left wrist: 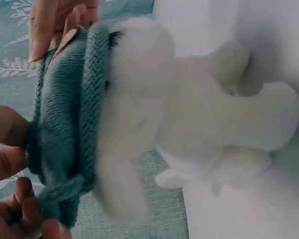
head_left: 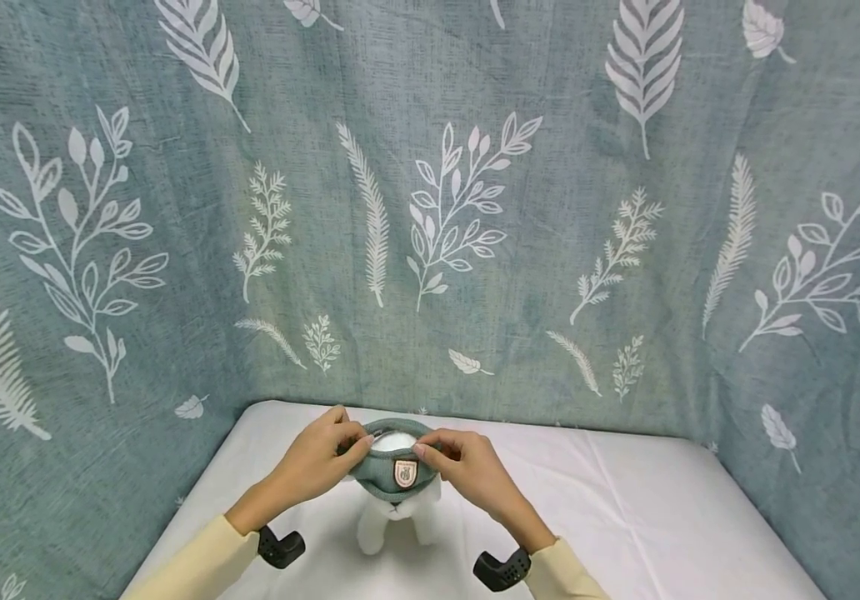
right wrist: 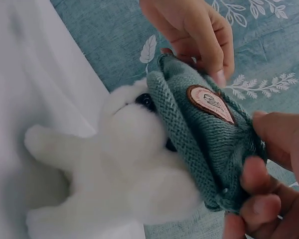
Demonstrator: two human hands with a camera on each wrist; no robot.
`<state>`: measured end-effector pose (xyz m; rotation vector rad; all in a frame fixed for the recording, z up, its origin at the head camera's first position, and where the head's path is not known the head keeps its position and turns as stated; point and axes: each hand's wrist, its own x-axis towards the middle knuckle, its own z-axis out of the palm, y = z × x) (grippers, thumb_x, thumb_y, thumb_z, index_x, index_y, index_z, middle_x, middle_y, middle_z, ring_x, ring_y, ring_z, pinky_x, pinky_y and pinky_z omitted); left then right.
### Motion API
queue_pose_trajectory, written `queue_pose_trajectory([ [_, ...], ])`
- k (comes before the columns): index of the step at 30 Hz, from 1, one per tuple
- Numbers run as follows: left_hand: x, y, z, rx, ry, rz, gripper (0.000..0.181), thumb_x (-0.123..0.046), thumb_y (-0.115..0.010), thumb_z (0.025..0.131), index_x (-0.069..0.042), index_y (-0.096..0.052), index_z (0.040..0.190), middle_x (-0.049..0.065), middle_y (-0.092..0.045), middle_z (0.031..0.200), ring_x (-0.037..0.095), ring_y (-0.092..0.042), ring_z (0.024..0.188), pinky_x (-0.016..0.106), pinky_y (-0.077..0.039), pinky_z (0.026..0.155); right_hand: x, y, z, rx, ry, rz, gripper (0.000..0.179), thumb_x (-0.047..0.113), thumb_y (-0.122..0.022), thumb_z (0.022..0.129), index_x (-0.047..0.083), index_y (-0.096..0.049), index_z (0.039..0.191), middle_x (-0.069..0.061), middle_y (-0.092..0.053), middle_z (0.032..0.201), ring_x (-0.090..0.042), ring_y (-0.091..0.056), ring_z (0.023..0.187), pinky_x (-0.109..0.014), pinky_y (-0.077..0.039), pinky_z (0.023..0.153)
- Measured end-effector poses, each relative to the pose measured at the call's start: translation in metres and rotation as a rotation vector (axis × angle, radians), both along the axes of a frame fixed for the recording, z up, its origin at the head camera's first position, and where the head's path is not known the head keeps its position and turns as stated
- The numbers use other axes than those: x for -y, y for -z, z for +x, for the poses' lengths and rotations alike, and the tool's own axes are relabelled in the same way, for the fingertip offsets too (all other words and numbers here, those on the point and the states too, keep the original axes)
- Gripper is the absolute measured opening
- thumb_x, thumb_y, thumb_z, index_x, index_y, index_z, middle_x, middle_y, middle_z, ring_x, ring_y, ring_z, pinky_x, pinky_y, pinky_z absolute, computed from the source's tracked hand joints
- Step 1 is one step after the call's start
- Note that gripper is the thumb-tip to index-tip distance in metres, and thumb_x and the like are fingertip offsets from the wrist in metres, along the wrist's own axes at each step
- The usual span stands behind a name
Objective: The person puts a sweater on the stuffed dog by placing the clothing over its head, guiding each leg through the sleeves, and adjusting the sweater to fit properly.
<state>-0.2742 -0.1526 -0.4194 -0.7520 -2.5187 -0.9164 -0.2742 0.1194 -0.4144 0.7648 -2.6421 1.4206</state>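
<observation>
Two hands, the left hand [head_left: 322, 457] and right hand [head_left: 469, 465], pinch opposite sides of a grey-green knitted hat [head_left: 377, 475] in the head view; it sits on a white plush toy animal [head_left: 373, 529] upright on white cloth [head_left: 595, 517]. The left wrist view shows its rolled brim [left wrist: 93, 94] touching the toy's head. The right wrist view shows a pale, brown-edged patch [right wrist: 212, 104] on its front.

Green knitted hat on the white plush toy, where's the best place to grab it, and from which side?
I'd pinch the upper edge of the hat at opposite ends, coming from left and right, where the left hand and right hand hold it. That open rim looks thin enough to pinch; the rolled lower band lies against the face of the toy.
</observation>
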Motion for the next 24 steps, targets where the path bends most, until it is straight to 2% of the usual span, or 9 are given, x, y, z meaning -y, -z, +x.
queue_pose_trajectory([
  [6, -0.006, 0.005, 0.0, 0.01, -0.063, -0.056, 0.005, -0.027, -0.07, 0.096, -0.031, -0.073, 0.096, -0.005, -0.045, 0.093, 0.014, -0.041, 0.086, 0.033, -0.04, 0.069, 0.005, 0.005, 0.0, -0.134, 0.132, 0.05, 0.02, 0.041, -0.069, 0.099, 0.025, -0.082, 0.102, 0.007, -0.058, 0.083, -0.015, -0.048, 0.071, -0.029, -0.041, 0.059],
  [9, -0.008, 0.005, 0.001, 0.053, -0.073, -0.084, 0.012, -0.03, -0.068, 0.096, -0.033, -0.073, 0.107, -0.002, -0.045, 0.101, 0.018, -0.039, 0.094, 0.037, -0.039, 0.071, 0.007, 0.006, -0.001, -0.166, 0.17, 0.045, 0.02, 0.039, -0.072, 0.097, 0.022, -0.082, 0.1, 0.006, -0.058, 0.09, -0.014, -0.049, 0.08, -0.031, -0.043, 0.068],
  [12, -0.008, 0.004, 0.001, 0.117, -0.074, -0.121, 0.024, -0.033, -0.065, 0.098, -0.032, -0.072, 0.121, 0.002, -0.05, 0.106, 0.02, -0.044, 0.094, 0.04, -0.041, 0.071, 0.008, 0.007, -0.001, -0.151, 0.174, 0.041, 0.02, 0.039, -0.071, 0.098, 0.022, -0.08, 0.103, 0.003, -0.064, 0.101, -0.018, -0.055, 0.092, -0.04, -0.047, 0.077],
  [16, -0.008, 0.005, 0.0, 0.256, -0.036, -0.124, 0.037, -0.044, -0.059, 0.102, -0.029, -0.065, 0.136, 0.002, -0.065, 0.115, 0.017, -0.058, 0.089, 0.043, -0.048, 0.073, 0.006, 0.008, -0.001, -0.027, 0.153, 0.057, 0.025, 0.044, -0.064, 0.101, 0.028, -0.075, 0.115, -0.005, -0.071, 0.118, -0.03, -0.064, 0.109, -0.053, -0.052, 0.085],
  [18, -0.008, 0.006, 0.0, 0.356, 0.005, -0.083, 0.043, -0.049, -0.056, 0.104, -0.028, -0.06, 0.141, 0.005, -0.07, 0.109, 0.017, -0.064, 0.08, 0.044, -0.051, 0.069, 0.004, 0.01, -0.001, 0.06, 0.138, 0.062, 0.03, 0.049, -0.06, 0.102, 0.029, -0.072, 0.122, -0.007, -0.071, 0.122, -0.031, -0.067, 0.108, -0.055, -0.054, 0.083],
  [21, -0.007, 0.009, -0.001, 0.51, 0.076, 0.031, 0.047, -0.051, -0.053, 0.105, -0.025, -0.054, 0.145, 0.008, -0.072, 0.102, 0.022, -0.067, 0.068, 0.045, -0.055, 0.059, 0.003, 0.011, 0.0, 0.194, 0.1, 0.029, 0.039, 0.052, -0.057, 0.103, 0.027, -0.066, 0.131, -0.011, -0.073, 0.113, -0.029, -0.071, 0.092, -0.051, -0.055, 0.076],
  [24, -0.007, 0.014, -0.002, 0.635, 0.135, 0.177, 0.047, -0.049, -0.054, 0.105, -0.022, -0.051, 0.144, 0.011, -0.07, 0.101, 0.03, -0.07, 0.067, 0.05, -0.057, 0.057, 0.003, 0.012, 0.001, 0.321, 0.058, -0.04, 0.048, 0.057, -0.055, 0.102, 0.024, -0.06, 0.138, -0.013, -0.071, 0.107, -0.027, -0.07, 0.073, -0.047, -0.058, 0.065],
])
